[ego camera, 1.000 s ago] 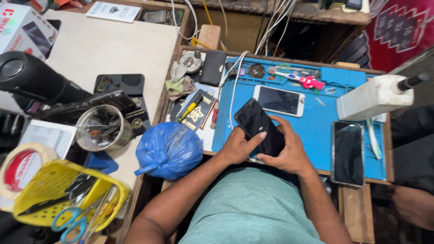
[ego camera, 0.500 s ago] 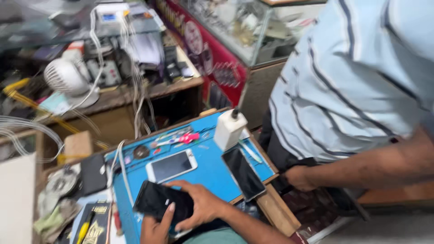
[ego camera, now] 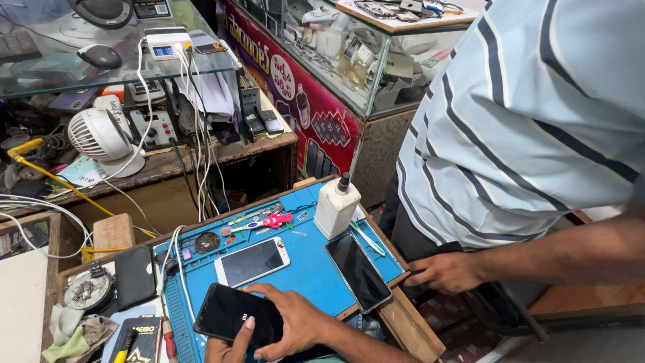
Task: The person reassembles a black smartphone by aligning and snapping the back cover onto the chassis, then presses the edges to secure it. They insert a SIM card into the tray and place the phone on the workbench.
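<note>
Black slab smartphone (ego camera: 236,316) lay over the blue rubber work mat (ego camera: 306,269) at six o'clock, right hand (ego camera: 295,323) curled around it, left hand (ego camera: 225,348) gripping its lower edge.

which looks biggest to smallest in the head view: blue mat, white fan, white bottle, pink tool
1. blue mat
2. white fan
3. white bottle, though it sits nearer the camera than the fan, so this pair is unsure
4. pink tool

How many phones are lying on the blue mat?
3: a black phone held in both hands at the near edge, a white-framed phone in the middle, and a dark phone by the right edge. Others may be hidden.
</note>
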